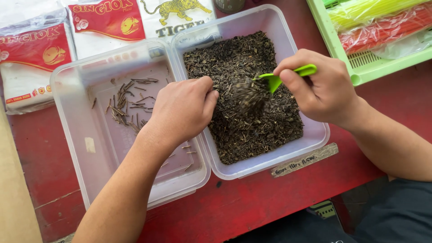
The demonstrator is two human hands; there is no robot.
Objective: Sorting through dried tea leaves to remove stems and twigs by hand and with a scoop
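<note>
Sorting dried leaves with both hands

My right hand (321,87) grips a green scoop (283,76) over the leaf-filled tub (310,135); my left hand (182,110), fingers pinched together, touches the leaves (252,126) beside the lid (72,135).

light: bright, even daylight | shadows: soft | blur: falling tea leaves (250,95) (motion) | glare: mild

Single head view, steep downward, close over red table (252,202)
</note>
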